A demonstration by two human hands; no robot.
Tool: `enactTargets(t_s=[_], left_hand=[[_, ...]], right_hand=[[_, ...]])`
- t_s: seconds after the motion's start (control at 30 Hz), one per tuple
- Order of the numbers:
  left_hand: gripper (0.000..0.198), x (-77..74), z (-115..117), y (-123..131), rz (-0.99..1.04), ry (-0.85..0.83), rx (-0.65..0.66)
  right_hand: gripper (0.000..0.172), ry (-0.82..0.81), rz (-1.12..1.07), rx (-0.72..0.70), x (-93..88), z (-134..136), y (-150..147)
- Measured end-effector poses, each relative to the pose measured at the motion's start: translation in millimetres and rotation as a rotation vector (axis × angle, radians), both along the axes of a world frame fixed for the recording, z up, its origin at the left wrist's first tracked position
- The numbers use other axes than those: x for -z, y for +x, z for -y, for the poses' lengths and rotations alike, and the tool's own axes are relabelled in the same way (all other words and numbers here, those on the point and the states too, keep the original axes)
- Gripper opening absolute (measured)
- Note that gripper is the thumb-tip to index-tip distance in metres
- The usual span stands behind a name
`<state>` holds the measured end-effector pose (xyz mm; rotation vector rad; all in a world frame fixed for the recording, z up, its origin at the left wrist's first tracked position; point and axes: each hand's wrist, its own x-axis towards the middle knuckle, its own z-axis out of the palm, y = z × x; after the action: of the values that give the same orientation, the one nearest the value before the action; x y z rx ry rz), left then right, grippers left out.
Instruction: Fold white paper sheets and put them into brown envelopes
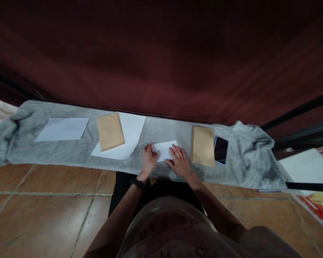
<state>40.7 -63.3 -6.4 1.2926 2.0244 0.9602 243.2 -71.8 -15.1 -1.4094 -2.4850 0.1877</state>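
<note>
A small folded white paper lies on the grey cloth in front of me. My left hand rests at the paper's left edge with its fingers curled onto the corner. My right hand lies flat on the paper's right part, fingers stretched out and together. A black band sits on my left wrist. Neither hand lifts the paper off the cloth.
Along the cloth lie a brown envelope on a white sheet, another white sheet at far left, a second brown envelope and a dark phone at right. A dark red curtain hangs behind. Tiled floor lies below.
</note>
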Motion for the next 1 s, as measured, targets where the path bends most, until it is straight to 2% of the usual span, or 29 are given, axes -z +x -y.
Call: enactTargets(t_s=[0.1,0.27,0.37,0.47,0.57,0.67,0.7,0.73,0.8,0.87,1.0], left_hand=[[0.061,-1.1,-0.5,0.5,0.091,-0.014,-0.033],[0.075,-10.0,5.0,0.5,0.55,-0.027,-0.04],[0.078,-20.8,9.3,-2.8,0.706,-0.036,-0.091],[0.072,-35.3,12.5,-7.4,0.841,-0.073,-0.083],[0.063,-50.5,15.2,-10.6,0.965,-0.087,-0.08],[0.033,-62.2,16.5,-13.0,1.049,-0.117,-0.062],[0.025,-64.6,16.8,-14.0,1.06,-0.147,-0.046],[0.026,-66.0,17.3,-15.1,1.056,-0.183,-0.027],[0.042,-65.9,19.2,-17.4,0.981,-0.237,0.025],[0.048,-62.2,22.1,-19.1,0.786,-0.234,0.094],[0.032,-49.4,24.4,-18.7,0.35,-0.178,0.148]], right_hand=[[0.069,-0.015,-0.004,-0.017,-2.5,0.4,0.8],[0.073,-0.04,-0.033,-0.048,-9.0,-0.3,3.8],[0.068,-0.067,-0.09,-0.094,-12.7,-3.0,9.4],[0.045,-0.125,-0.218,-0.003,-18.0,-9.3,15.8],[0.037,-0.152,-0.363,0.105,-28.5,-19.0,20.4],[0.032,-0.144,-0.505,0.126,-43.0,-29.8,21.1],[0.031,-0.148,-0.553,0.134,-47.6,-33.2,20.5],[0.031,-0.156,-0.598,0.146,-51.5,-36.6,19.6],[0.031,-0.181,-0.671,0.179,-56.7,-42.9,16.9],[0.03,-0.218,-0.71,0.221,-57.5,-48.7,13.6],[0.032,-0.25,-0.688,0.292,-47.7,-59.2,5.3]])
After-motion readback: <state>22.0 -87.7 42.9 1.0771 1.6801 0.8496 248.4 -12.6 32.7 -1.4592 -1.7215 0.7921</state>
